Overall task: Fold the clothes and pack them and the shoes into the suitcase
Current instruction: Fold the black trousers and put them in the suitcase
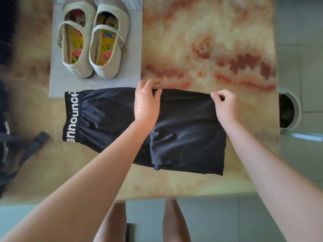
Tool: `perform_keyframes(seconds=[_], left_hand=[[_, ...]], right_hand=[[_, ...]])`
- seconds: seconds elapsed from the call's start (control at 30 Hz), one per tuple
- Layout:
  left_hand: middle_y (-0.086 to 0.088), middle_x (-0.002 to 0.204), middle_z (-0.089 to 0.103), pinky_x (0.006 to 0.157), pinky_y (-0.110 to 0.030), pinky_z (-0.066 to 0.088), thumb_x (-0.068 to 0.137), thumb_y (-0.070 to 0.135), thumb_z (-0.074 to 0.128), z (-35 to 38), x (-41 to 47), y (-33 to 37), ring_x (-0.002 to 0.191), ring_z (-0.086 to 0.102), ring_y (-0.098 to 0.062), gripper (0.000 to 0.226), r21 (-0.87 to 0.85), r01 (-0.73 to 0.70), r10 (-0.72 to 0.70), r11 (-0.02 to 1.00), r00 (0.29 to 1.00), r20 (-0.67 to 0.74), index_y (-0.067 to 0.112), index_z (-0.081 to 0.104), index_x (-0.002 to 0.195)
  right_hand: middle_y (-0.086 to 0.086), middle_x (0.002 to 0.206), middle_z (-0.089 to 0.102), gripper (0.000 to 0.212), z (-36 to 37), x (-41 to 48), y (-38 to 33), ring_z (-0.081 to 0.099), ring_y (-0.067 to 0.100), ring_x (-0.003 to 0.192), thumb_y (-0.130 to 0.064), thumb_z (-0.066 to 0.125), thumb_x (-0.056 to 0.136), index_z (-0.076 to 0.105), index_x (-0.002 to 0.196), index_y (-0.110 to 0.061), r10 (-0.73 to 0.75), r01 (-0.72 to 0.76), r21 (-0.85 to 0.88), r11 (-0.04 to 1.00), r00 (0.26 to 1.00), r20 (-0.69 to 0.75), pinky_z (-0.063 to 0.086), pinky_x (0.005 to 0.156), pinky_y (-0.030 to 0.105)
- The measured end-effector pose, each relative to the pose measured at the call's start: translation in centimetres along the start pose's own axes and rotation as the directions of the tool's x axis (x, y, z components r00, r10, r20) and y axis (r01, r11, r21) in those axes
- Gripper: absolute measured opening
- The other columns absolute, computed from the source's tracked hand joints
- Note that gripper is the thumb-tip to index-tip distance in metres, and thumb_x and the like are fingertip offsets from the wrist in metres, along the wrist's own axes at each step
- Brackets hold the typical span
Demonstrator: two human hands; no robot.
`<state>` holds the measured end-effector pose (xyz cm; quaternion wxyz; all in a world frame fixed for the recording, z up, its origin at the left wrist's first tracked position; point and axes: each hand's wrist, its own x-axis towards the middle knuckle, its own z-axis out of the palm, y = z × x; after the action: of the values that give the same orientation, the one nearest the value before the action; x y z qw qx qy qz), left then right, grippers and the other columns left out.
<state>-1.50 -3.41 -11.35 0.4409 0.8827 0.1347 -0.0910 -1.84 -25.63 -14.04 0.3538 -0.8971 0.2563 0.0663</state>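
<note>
Shorts [183,130]: black, lying flat on the surface [209,41] near its front edge, with the right part doubled over in a second layer.
Waistband [71,117]: at the left end of the shorts, black with white letters reading "announce".
Left hand [146,100]: reaches across the middle of the shorts and grips their far edge, fingers curled over it and thumb on top of the cloth.
Right hand [225,103]: pinches the far right corner of the shorts between thumb and curled fingers.
Shoes [92,41]: a cream pair with straps and flowered insoles, side by side on a pale sheet [134,49] at the far left of the surface. They sit just beyond the waistband, apart from both hands.
Bag [5,137]: dark, at the left edge, blurred. A grey strap [35,142] from it lies on the surface. I cannot tell whether it is the suitcase.
Bin [288,110]: round with a white rim, on the floor [300,49] to the right of the surface.
</note>
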Motion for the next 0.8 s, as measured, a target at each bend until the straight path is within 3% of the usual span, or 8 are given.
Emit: perform_keyframes(seconds=[0.1, 0.17, 0.3, 0.4, 0.53, 0.63, 0.7, 0.8], left_hand=[[0.004, 0.127, 0.042, 0.089, -0.034, 0.051, 0.092, 0.024, 0.061, -1.2, -2.1, -0.6, 0.113, 0.050, -0.014, 0.038, 0.030, -0.068, 0.068, 0.997, 0.998, -0.017, 0.024, 0.048, 0.127], [0.004, 0.126, 0.040, 0.084, -0.032, 0.051, 0.088, 0.031, 0.066, -2.0, -4.9, -1.3, 0.106, 0.052, -0.011, 0.049, 0.054, -0.054, 0.052, 0.997, 0.998, 0.043, 0.024, 0.044, 0.131], [0.003, 0.115, 0.047, 0.085, -0.035, 0.050, 0.077, 0.035, 0.076, -2.1, -10.9, -3.4, 0.098, 0.056, -0.017, 0.076, 0.065, 0.244, -0.253, 0.968, 0.943, 0.216, 0.023, 0.033, 0.139], [0.005, 0.107, 0.050, 0.086, -0.030, 0.048, 0.082, 0.016, 0.073, -1.7, -12.4, -4.2, 0.100, 0.056, -0.016, 0.080, 0.004, 0.362, -0.345, 0.932, 0.884, 0.315, 0.024, 0.025, 0.145], [0.007, 0.125, 0.047, 0.096, -0.024, 0.043, 0.088, -0.008, 0.056, -1.4, -12.1, -4.3, 0.118, 0.049, -0.011, 0.086, -0.023, 0.140, -0.130, 0.990, 0.959, 0.253, 0.035, 0.015, 0.150], [-0.001, 0.134, 0.040, 0.098, -0.034, 0.045, 0.079, -0.017, 0.057, -0.7, -12.5, -4.8, 0.119, 0.042, -0.017, 0.091, 0.198, -0.132, 0.102, 0.971, 0.983, 0.155, 0.022, 0.019, 0.152], [-0.015, 0.149, 0.030, 0.106, -0.045, 0.040, 0.076, -0.009, 0.062, -0.5, -12.7, -4.7, 0.134, 0.034, -0.028, 0.086, 0.359, -0.271, 0.249, 0.893, 0.963, 0.107, 0.016, 0.026, 0.151], [-0.011, 0.160, 0.009, 0.117, -0.048, 0.020, 0.094, 0.026, 0.050, -0.7, -12.1, -5.0, 0.148, 0.001, -0.030, 0.067, 0.474, -0.488, 0.300, 0.733, 0.857, 0.419, 0.028, 0.016, 0.152]], right_hand=[[0.006, 0.120, 0.049, 0.021, -0.3, -1.7, 0.0, 0.041, 0.025, 0.117, -0.028, 0.061, 0.090, 0.065, 0.107, -0.015, -0.049, 0.048, -0.016, 0.999, 0.994, -0.098, 0.026, 0.095, 0.019], [0.008, 0.132, 0.042, 0.034, -0.8, -4.4, 0.4, 0.034, 0.024, 0.122, -0.029, 0.062, 0.090, 0.060, 0.122, -0.017, -0.095, 0.095, -0.011, 0.995, 0.987, -0.126, 0.027, 0.101, 0.023], [0.007, 0.140, 0.038, 0.049, -0.9, -11.6, 2.0, 0.037, 0.027, 0.125, -0.035, 0.062, 0.088, 0.053, 0.134, -0.020, -0.234, 0.226, -0.073, 0.971, 0.964, -0.129, 0.032, 0.107, 0.038], [0.011, 0.152, 0.029, 0.068, 0.5, -16.1, 3.6, 0.031, 0.032, 0.137, -0.040, 0.068, 0.085, 0.041, 0.144, -0.017, -0.399, 0.407, -0.251, 0.878, 0.913, 0.085, 0.028, 0.113, 0.045], [0.007, 0.161, 0.001, 0.094, 2.7, -17.8, 5.1, 0.005, 0.030, 0.147, -0.048, 0.071, 0.078, 0.019, 0.152, -0.024, -0.328, 0.421, -0.412, 0.808, 0.903, 0.279, 0.015, 0.116, 0.049], [0.009, 0.160, 0.008, 0.087, 2.8, -17.4, 4.6, 0.012, 0.031, 0.146, -0.050, 0.070, 0.079, 0.027, 0.150, -0.025, -0.339, 0.407, -0.309, 0.860, 0.907, 0.252, 0.019, 0.114, 0.052], [0.009, 0.158, 0.019, 0.074, 1.9, -17.0, 4.2, 0.021, 0.028, 0.144, -0.052, 0.064, 0.081, 0.039, 0.145, -0.024, -0.338, 0.352, -0.170, 0.920, 0.935, 0.106, 0.023, 0.113, 0.046], [-0.002, 0.157, 0.019, 0.067, -0.3, -15.6, 4.1, 0.016, 0.012, 0.144, -0.039, 0.067, 0.085, 0.036, 0.145, -0.033, 0.021, -0.017, 0.165, 0.986, 1.000, -0.021, 0.018, 0.116, 0.035]])
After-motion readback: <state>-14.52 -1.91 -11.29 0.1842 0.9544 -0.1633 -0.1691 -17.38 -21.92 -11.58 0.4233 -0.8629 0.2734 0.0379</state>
